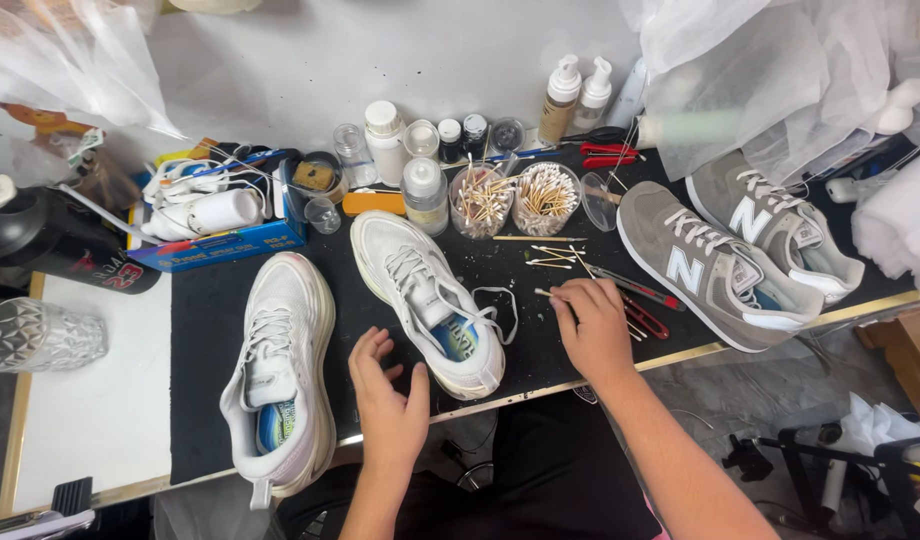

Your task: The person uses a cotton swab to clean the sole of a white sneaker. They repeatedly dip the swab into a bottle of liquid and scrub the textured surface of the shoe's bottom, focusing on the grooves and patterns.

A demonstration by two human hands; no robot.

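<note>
The black-matted surface (210,330) is seen from above, with two white sneakers laid on it in front of the person. The left white sneaker (278,375) is set lengthwise, toe away from the person and heel at the near edge. The right white sneaker (430,300) is laid on a slant, its toe pointed up and to the left and its heel brought down and to the right, so that its long axis is run from upper left to lower right, with the heel at the near edge. The left hand (388,395) is held between the two shoes, just beside the heel of the slanted one, its grip open, with the fingers spread and nothing enclosed; this hand is the nearer one to that sneaker, which lies just to its right and slightly away. The right hand (592,322) is rested palm down further right, fingers curled loosely over a cotton swab (546,293); whether the swab is pinched cannot be told. A pair of grey suede sneakers (725,255) is placed well apart at the right, and two cups of cotton swabs (515,198) are stood behind.
</note>
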